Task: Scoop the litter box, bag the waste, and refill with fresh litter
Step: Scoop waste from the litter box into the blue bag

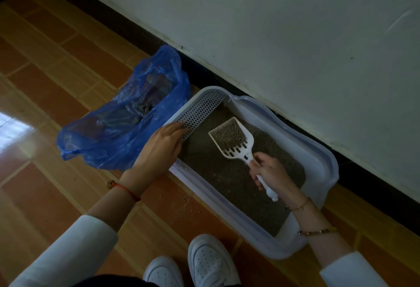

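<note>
Right hand (270, 173): holds scoop (234, 138) with litter above litter box (318, 157).
Left hand (159, 148): rests on box's grid.
Bag (122, 114): left, open.

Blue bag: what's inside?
The blue bag lies open; a few grey litter clumps show through its mouth. Folded plastic hides whatever is deeper.

1. One white litter box (327, 161), holding grey litter.
2. One white slotted scoop (236, 139).
3. One blue plastic bag (109, 148).
4. Two hands: left hand (159, 148), right hand (270, 173).
5. Two white shoes (211, 261).
6. Three bracelets (316, 232) in all.
</note>
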`<state>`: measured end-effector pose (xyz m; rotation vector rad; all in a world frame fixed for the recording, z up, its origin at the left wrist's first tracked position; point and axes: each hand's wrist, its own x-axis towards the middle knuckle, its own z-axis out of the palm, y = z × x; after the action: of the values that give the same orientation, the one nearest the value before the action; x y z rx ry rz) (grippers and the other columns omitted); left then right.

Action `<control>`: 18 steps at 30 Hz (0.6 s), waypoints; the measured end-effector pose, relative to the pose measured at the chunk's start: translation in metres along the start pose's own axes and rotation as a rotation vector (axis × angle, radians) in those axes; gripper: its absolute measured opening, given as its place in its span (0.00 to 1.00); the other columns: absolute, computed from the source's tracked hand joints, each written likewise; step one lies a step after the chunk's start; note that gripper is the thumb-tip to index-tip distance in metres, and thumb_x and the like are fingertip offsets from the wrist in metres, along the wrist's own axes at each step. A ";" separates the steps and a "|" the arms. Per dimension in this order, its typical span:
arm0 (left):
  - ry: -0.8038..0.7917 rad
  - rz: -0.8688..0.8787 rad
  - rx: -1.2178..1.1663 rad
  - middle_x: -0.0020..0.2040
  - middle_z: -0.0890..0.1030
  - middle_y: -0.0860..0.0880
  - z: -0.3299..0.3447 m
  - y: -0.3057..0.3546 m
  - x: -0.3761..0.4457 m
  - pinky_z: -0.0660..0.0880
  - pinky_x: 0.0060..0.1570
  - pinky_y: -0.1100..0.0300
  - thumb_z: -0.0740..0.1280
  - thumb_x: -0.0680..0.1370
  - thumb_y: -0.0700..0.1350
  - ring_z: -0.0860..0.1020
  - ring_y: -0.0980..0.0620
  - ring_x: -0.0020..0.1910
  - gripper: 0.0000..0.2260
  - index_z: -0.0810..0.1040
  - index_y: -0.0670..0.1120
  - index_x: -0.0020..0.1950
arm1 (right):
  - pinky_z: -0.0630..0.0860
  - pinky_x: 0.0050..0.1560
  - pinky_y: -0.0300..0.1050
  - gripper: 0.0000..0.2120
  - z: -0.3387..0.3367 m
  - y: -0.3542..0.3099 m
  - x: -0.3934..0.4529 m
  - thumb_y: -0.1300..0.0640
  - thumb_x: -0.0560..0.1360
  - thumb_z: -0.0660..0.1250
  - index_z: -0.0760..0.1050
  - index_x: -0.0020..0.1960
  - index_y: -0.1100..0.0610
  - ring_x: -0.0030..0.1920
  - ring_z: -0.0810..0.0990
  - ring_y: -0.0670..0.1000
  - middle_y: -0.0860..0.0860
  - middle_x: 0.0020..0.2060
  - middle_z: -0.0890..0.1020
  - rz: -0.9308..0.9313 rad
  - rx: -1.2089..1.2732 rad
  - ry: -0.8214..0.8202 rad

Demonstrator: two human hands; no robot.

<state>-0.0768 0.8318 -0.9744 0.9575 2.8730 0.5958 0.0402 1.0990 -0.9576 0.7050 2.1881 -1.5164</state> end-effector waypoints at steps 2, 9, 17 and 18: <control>-0.001 0.000 0.000 0.69 0.74 0.42 0.000 0.001 -0.001 0.67 0.68 0.47 0.63 0.80 0.39 0.71 0.42 0.68 0.15 0.75 0.41 0.67 | 0.69 0.28 0.38 0.06 0.000 -0.001 0.001 0.59 0.80 0.61 0.76 0.48 0.54 0.30 0.71 0.47 0.52 0.31 0.75 -0.011 0.030 0.017; -0.022 -0.009 -0.003 0.70 0.72 0.42 -0.001 0.000 -0.002 0.65 0.68 0.49 0.63 0.79 0.39 0.69 0.43 0.70 0.17 0.73 0.42 0.68 | 0.69 0.28 0.39 0.06 -0.004 -0.005 0.005 0.58 0.80 0.61 0.77 0.48 0.51 0.29 0.72 0.46 0.50 0.31 0.76 -0.054 0.036 0.044; -0.044 -0.026 -0.003 0.72 0.70 0.44 -0.003 0.001 -0.003 0.65 0.68 0.51 0.63 0.79 0.38 0.67 0.45 0.71 0.18 0.72 0.44 0.69 | 0.68 0.28 0.40 0.07 -0.007 -0.006 0.008 0.58 0.79 0.62 0.77 0.46 0.52 0.27 0.71 0.46 0.49 0.29 0.76 -0.036 0.090 0.091; -0.049 -0.023 -0.005 0.72 0.70 0.45 -0.003 0.000 -0.003 0.65 0.68 0.51 0.63 0.79 0.38 0.67 0.45 0.71 0.18 0.72 0.44 0.69 | 0.68 0.28 0.40 0.06 -0.008 -0.006 0.008 0.58 0.79 0.62 0.77 0.46 0.52 0.27 0.71 0.46 0.49 0.29 0.75 -0.038 0.082 0.095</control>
<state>-0.0745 0.8291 -0.9713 0.9236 2.8342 0.5686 0.0306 1.1058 -0.9552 0.7809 2.2298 -1.6314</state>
